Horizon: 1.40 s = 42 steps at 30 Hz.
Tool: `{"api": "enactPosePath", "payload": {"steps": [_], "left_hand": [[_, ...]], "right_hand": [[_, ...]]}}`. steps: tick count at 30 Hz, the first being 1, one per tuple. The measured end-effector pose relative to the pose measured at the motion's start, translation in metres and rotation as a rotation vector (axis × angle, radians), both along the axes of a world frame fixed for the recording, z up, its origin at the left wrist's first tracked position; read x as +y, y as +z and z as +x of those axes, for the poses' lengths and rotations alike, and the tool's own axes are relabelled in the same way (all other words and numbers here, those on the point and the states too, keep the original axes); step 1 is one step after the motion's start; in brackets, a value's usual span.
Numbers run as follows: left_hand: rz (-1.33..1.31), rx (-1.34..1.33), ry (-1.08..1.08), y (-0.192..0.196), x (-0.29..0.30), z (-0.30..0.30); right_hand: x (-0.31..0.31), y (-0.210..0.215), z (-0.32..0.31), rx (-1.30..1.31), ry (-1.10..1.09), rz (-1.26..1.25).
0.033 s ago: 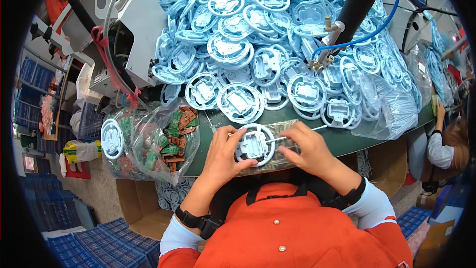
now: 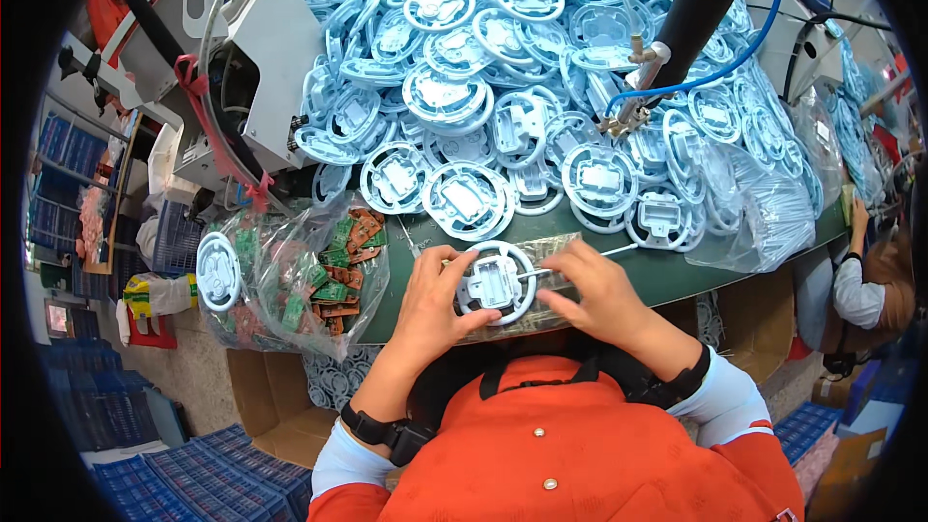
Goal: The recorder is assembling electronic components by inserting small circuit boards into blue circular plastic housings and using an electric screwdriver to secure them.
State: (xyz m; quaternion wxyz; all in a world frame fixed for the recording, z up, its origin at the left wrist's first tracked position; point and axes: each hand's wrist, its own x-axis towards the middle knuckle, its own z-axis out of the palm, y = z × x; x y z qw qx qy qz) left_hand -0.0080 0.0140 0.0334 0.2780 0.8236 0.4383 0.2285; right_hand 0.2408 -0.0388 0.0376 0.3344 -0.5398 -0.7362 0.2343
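At the bench's near edge my left hand (image 2: 434, 302) grips a light-blue plastic steering-wheel-shaped part (image 2: 497, 282) by its left side. My thumb rests on the lower rim, and the part's rectangular middle recess faces up. My right hand (image 2: 601, 288) has its thumb and fingers around a thin pale rod (image 2: 620, 249). One end of the rod lies over the part's right rim; the other sticks out beyond my knuckles. Beneath both hands is a flat, shiny clear plastic sheet or bag (image 2: 556, 244).
A big heap of similar light-blue parts (image 2: 464, 48) covers the green bench's (image 2: 391, 304) far side. At left, a clear bag (image 2: 280, 280) holds green and brown circuit boards. A black arm with a blue hose (image 2: 701, 19) hangs at right. Another person's arm (image 2: 857, 232) shows far right.
My right hand has shifted slightly left, toward the wheel-shaped part. My left hand and the part look unmoved.
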Motion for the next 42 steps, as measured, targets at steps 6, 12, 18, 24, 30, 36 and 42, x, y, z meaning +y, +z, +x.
{"api": "enactPosePath", "payload": {"steps": [6, 12, 18, 24, 30, 36, 42], "left_hand": [[-0.119, -0.086, 0.067, -0.029, 0.008, -0.011], [-0.143, -0.184, 0.154, -0.035, 0.012, -0.005], [-0.46, -0.533, 0.424, -0.043, 0.026, 0.0], [0.023, -0.21, 0.145, -0.041, 0.008, 0.0], [-0.394, -0.582, 0.441, -0.053, 0.026, 0.001], [-0.248, -0.218, 0.349, -0.036, 0.002, -0.012], [-0.001, -0.085, 0.113, -0.009, 0.015, 0.003]], "right_hand": [[0.013, -0.01, -0.017, -0.073, 0.138, 0.089], [0.013, -0.03, -0.016, -0.194, 0.177, 0.071], [0.012, -0.032, -0.018, -0.198, 0.155, 0.083], [0.012, -0.031, -0.019, -0.21, 0.14, 0.098], [0.011, -0.032, -0.019, -0.194, 0.133, 0.105], [0.012, -0.024, -0.011, -0.062, 0.071, 0.157], [-0.008, -0.003, 0.008, 0.177, -0.089, 0.131]]}}
